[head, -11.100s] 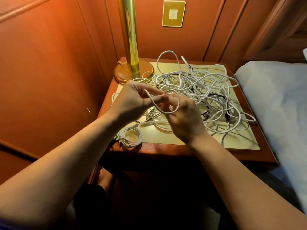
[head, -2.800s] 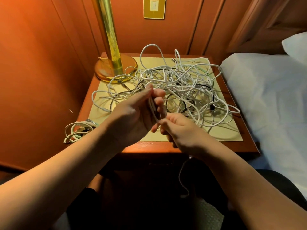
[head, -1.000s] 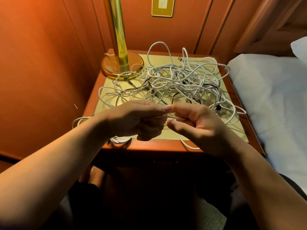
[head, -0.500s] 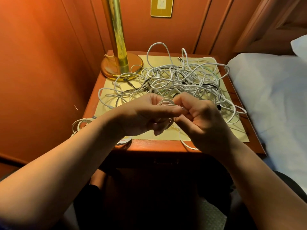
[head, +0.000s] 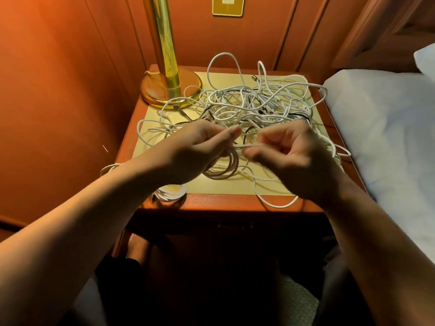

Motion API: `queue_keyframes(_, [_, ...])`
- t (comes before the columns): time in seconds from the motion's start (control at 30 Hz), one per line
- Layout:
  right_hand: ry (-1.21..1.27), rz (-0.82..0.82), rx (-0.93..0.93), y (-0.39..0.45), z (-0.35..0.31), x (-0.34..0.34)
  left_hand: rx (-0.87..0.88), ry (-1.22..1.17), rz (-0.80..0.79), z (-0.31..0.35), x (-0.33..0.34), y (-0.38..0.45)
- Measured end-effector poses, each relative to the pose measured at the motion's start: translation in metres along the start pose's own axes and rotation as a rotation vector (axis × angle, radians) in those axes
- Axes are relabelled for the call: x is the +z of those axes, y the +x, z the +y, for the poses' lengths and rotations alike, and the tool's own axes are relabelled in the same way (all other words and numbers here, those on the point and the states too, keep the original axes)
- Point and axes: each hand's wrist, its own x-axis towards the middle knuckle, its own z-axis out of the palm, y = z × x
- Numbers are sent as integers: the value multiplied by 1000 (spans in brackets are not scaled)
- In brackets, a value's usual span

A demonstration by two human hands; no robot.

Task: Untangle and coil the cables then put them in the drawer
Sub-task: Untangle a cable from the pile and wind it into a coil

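A big tangle of white cables (head: 254, 104), with a black one mixed in, covers the nightstand top (head: 211, 203). My left hand (head: 197, 151) grips a small coil of white cable (head: 223, 167) that hangs below its fingers. My right hand (head: 292, 156) pinches the free strand of that same cable (head: 249, 145), stretched between both hands. A finished white coil (head: 170, 192) lies at the front left corner, partly hidden by my left forearm. The drawer front (head: 235, 224) below the top is closed and dark.
A brass lamp (head: 167, 74) stands at the back left of the nightstand. A bed with white sheets (head: 386, 128) borders the right side. Wood panelling closes off the left and back, with a brass switch plate (head: 227, 5) on the wall.
My hands have drawn apart, the right moving to the right and pulling a strand taut. The coil now hangs under my left hand instead of sitting between both hands.
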Motion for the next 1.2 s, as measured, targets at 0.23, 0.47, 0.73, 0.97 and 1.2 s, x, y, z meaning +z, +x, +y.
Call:
queue_keyframes(0.23, [202, -111, 4, 8, 19, 7, -127, -439, 79, -8, -13, 4])
queue_keyframes(0.47, [207, -88, 110, 3, 30, 18, -200, -853, 121, -14, -22, 3])
queue_keyframes(0.73, [591, 155, 270, 4, 23, 27, -228, -948, 60, -15, -11, 4])
queue_keyframes(0.97, [672, 188, 397, 6, 22, 29, -243, -994, -12, -19, -7, 5])
queue_keyframes(1.2, [859, -36, 488, 2, 19, 56, -255, -775, 141, -17, 0, 7])
